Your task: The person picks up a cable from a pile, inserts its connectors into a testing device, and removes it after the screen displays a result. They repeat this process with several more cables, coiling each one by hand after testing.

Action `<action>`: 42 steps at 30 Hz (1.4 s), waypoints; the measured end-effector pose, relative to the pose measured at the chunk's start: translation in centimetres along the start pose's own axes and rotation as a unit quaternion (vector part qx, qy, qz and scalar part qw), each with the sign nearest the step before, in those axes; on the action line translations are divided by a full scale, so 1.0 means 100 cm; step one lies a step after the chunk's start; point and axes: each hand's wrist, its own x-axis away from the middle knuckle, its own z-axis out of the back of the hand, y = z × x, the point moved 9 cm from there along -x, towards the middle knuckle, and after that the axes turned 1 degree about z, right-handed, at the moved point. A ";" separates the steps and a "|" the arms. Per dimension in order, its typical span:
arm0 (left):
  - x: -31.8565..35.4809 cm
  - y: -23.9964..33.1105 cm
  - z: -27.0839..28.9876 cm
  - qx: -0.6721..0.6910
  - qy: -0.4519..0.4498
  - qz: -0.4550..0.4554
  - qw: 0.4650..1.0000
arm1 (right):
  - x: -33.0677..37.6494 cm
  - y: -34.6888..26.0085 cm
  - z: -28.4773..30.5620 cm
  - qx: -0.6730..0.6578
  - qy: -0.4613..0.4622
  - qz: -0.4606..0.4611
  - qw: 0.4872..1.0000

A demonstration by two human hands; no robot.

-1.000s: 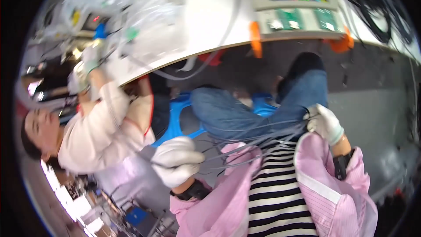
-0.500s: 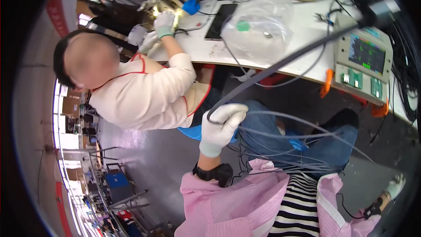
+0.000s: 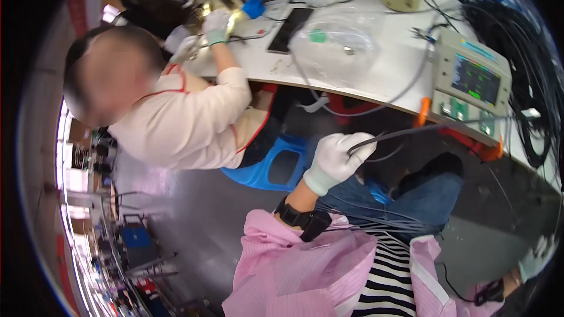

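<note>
My left hand (image 3: 335,158), in a white glove, is closed around a bundle of thin grey cables (image 3: 405,134) that runs up and right toward the bench. More grey cables (image 3: 376,220) lie across my lap. My right hand (image 3: 536,261), also gloved, sits at the far lower right rim; its grip is not clear. I wear a pink coat over a striped shirt and a black wrist device.
A co-worker in a cream top (image 3: 182,120) sits to my left on a blue stool (image 3: 267,167), gloved hands (image 3: 214,26) on the white bench (image 3: 376,79). On the bench: a beige tester with screen (image 3: 473,85), a black phone (image 3: 288,29), plastic bags (image 3: 332,38), black cables (image 3: 523,41).
The view has swung further left and down. My left hand has risen with the grey cables toward the bench edge, and my right hand has stayed at the lower right rim.
</note>
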 end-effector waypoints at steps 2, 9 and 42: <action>0.012 -0.003 -0.022 0.076 -0.043 0.050 0.995 | 0.032 -0.036 -0.055 0.175 -0.100 0.183 0.962; 0.033 0.027 -0.044 0.070 -0.018 0.008 0.997 | 0.159 -0.028 -0.231 -0.175 -0.374 -0.165 0.896; 0.077 0.039 -0.106 0.101 -0.172 -0.106 0.974 | 0.133 0.089 -0.180 -0.394 -0.213 -0.264 0.854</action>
